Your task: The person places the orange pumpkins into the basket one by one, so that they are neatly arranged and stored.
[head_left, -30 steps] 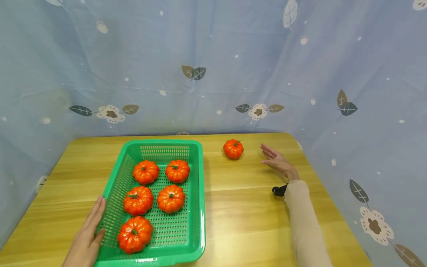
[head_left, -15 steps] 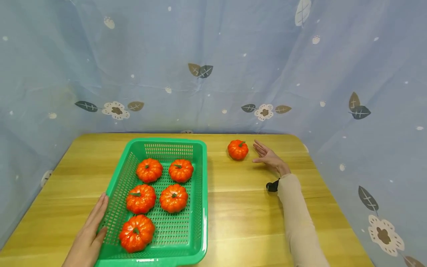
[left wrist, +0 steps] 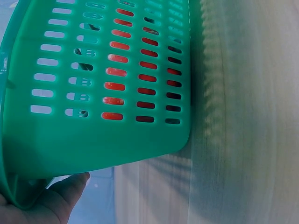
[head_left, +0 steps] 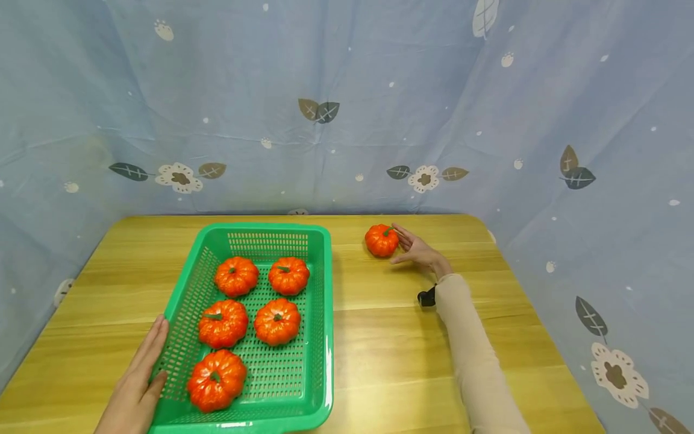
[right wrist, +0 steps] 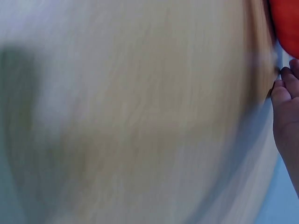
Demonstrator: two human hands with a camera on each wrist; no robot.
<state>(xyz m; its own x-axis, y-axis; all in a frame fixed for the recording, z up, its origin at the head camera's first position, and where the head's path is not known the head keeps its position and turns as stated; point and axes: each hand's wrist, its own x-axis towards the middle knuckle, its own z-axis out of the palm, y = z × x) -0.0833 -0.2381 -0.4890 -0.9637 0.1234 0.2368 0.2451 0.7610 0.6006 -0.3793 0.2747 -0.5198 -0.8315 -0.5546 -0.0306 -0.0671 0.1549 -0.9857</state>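
Observation:
A small orange pumpkin [head_left: 381, 241] with a green stem sits on the wooden table toward the back. My right hand [head_left: 417, 250] is just to its right, fingers extended and thumb apart, fingertips right at the pumpkin's side. The right wrist view shows the fingers [right wrist: 287, 88] below the pumpkin's edge. A green plastic basket [head_left: 328, 337] stands left of centre, with several orange pumpkins [head_left: 278, 322] inside. My left hand [head_left: 132, 386] rests along the basket's left side, its fingers straight. In the left wrist view the thumb [left wrist: 70, 189] touches under the basket's rim.
The wooden table [head_left: 390, 361] ends at a blue curtain [head_left: 244, 90] with leaf and flower prints, which hangs behind and along the sides. A black wrist device [head_left: 426, 297] is on the right wrist, at the beige sleeve [head_left: 472, 349].
My right hand has moved left across the table to the lone pumpkin's right side. The left hand stays at the basket, and the pumpkins lie as before.

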